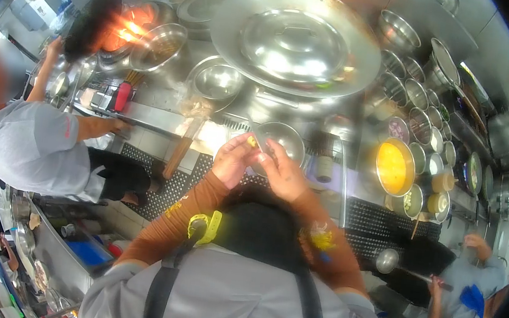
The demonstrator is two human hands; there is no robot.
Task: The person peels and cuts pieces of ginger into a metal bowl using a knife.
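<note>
My left hand (235, 160) is closed in a pinch on a small yellow piece (252, 140), too small to identify. Close beside it, my right hand (284, 170) has its fingers bent and its thumb toward the left fingertips. Whatever the right fingers hold is too small to make out. Beyond both hands stands a steel bowl (287, 139), partly hidden by them. A wooden handle (178, 158) sticks out over the counter edge left of my hands. A cylindrical container (324, 167) is to the right of my right hand.
A large steel pan with a domed lid (296, 41) fills the back. At left, a co-worker (37, 140) holds a dark wok (94, 24) near flames. Rightward stand a bowl of yellow liquid (394, 169) and several small bowls. Another person (463, 308) holds a ladle (388, 261).
</note>
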